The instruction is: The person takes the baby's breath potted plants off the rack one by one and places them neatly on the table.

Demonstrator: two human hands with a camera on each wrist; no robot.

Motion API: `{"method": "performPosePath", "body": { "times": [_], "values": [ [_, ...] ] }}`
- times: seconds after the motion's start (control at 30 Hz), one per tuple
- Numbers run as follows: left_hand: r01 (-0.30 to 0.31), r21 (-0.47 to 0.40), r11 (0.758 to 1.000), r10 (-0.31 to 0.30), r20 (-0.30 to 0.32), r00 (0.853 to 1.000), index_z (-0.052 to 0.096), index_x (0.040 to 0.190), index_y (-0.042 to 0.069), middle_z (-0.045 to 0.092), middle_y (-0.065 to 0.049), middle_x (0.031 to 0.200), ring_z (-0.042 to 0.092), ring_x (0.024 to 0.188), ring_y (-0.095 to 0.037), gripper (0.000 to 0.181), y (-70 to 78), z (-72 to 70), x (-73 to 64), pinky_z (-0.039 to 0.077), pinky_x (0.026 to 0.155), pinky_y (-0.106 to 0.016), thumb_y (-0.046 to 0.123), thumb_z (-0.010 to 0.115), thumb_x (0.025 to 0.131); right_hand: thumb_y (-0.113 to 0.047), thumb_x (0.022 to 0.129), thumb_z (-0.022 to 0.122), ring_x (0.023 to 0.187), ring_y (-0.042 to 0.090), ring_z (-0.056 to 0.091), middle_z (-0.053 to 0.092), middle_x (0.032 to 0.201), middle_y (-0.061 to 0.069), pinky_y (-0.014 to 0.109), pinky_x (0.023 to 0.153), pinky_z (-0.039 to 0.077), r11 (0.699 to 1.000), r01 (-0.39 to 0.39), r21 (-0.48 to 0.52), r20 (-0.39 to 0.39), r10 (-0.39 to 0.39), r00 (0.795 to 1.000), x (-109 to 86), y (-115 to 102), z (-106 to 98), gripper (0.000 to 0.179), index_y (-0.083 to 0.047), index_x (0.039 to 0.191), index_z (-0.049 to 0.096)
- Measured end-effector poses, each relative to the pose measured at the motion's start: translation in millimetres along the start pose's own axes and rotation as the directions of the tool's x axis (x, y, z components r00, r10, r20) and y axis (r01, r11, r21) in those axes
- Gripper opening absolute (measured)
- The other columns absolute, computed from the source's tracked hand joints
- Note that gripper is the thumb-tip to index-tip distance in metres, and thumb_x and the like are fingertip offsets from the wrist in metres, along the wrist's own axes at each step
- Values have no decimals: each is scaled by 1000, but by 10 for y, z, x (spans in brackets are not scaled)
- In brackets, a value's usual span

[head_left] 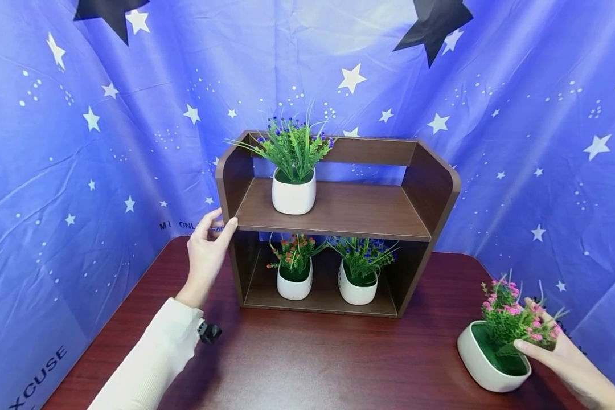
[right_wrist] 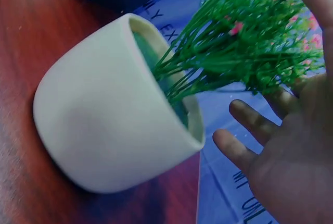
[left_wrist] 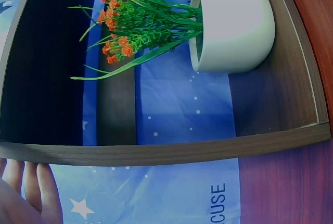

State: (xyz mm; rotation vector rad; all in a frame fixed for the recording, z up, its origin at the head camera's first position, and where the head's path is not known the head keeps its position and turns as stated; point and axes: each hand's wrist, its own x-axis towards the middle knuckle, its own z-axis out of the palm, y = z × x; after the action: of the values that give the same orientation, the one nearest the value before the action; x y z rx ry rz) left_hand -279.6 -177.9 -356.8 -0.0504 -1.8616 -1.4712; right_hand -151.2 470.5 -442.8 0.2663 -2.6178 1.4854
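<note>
My left hand [head_left: 207,247] touches the left side panel of a dark brown two-tier shelf [head_left: 369,208]; the thumb is at its front edge. In the left wrist view, straight fingers [left_wrist: 49,190] meet the panel's outer face. On the right, my right hand [head_left: 553,344] is spread around the foliage of a pink-flowered plant [head_left: 517,316]. Its white pot [head_left: 484,364] stands on the table. The right wrist view shows loose fingers [right_wrist: 252,120] beside the leaves, apart from the pot; some fingertips are hidden behind foliage.
A purple-flowered potted plant [head_left: 294,193] stands on the upper tier, left of middle. Below it are an orange-flowered potted plant [head_left: 294,285] and a blue-flowered potted plant [head_left: 359,291]. The reddish-brown table [head_left: 287,359] meets a blue star-patterned curtain [head_left: 148,142].
</note>
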Motion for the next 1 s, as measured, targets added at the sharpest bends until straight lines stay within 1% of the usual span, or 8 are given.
{"method": "performPosePath", "body": {
  "times": [0.1, 0.17, 0.23, 0.3, 0.37, 0.43, 0.67, 1.0],
  "values": [
    [2, 2, 1000, -2, -2, 1000, 71, 123, 15, 69, -2, 96, 59, 75, -7, 38, 2, 2, -5, 47, 66, -18, 29, 79, 88, 4, 102, 45, 118, -24, 34, 31, 143, -41, 3, 95, 21, 994, 73, 79, -6, -73, 997, 35, -49, -21, 81, -32, 161, 2],
    [2, 7, 1000, -2, -4, 1000, 71, 123, 15, 69, -1, 95, 59, 75, -8, 38, 3, 1, -8, 47, 65, -19, 29, 79, 89, 8, 100, 44, 119, -20, 39, 41, 142, -36, 5, 95, 24, 984, 99, 150, -1, -100, 995, 58, -101, -45, 82, -32, 161, 6],
    [5, 8, 1000, -4, -6, 1000, 71, 123, 15, 69, -1, 95, 59, 75, -8, 38, 4, 0, -10, 47, 66, -19, 30, 79, 88, 6, 101, 44, 119, -20, 38, 42, 140, -37, 6, 96, 24, 988, 105, 112, -13, -104, 994, 74, -160, -68, 81, -33, 161, 7],
    [6, 11, 1000, -6, -6, 1000, 71, 123, 16, 68, -1, 95, 59, 75, -8, 38, 7, 0, -10, 47, 66, -19, 30, 79, 88, 7, 101, 43, 117, -14, 45, 46, 139, -34, 9, 93, 33, 987, 113, 113, -30, -110, 993, 104, -220, -95, 79, -32, 161, 9],
    [8, 8, 1000, -8, -6, 1000, 71, 123, 16, 68, 0, 95, 59, 75, -8, 38, 10, 3, -9, 47, 66, -19, 31, 79, 88, 6, 102, 44, 113, -10, 47, 46, 138, -34, 10, 85, 38, 992, 125, 32, -56, -124, 991, 136, -279, -117, 78, -28, 162, 8],
    [7, 7, 1000, -7, -7, 1000, 72, 122, 17, 68, 0, 95, 58, 75, -9, 37, 14, 6, -7, 47, 65, -19, 31, 79, 88, 3, 102, 46, 107, -13, 47, 45, 135, -35, 7, 76, 39, 991, 119, -58, -82, -124, 989, 170, -340, -137, 77, -27, 162, 8],
    [0, 15, 1000, 0, -14, 1000, 72, 122, 16, 66, 1, 94, 58, 75, -8, 37, 11, 16, -2, 46, 66, -18, 30, 79, 88, 9, 99, 49, 115, -11, 52, 52, 135, -24, 10, 78, 46, 979, 195, 65, -109, -187, 976, 284, -477, -182, 76, -17, 161, 14],
    [-2, 9, 1000, 3, -14, 1000, 73, 120, 17, 67, 4, 91, 58, 73, -7, 35, 10, 10, 0, 47, 65, -19, 31, 79, 88, 10, 98, 53, 114, -7, 55, 57, 133, -14, 5, 86, 41, 973, 229, 31, -160, -222, 962, 414, -821, -149, 69, -14, 157, 28]
  ]
}}
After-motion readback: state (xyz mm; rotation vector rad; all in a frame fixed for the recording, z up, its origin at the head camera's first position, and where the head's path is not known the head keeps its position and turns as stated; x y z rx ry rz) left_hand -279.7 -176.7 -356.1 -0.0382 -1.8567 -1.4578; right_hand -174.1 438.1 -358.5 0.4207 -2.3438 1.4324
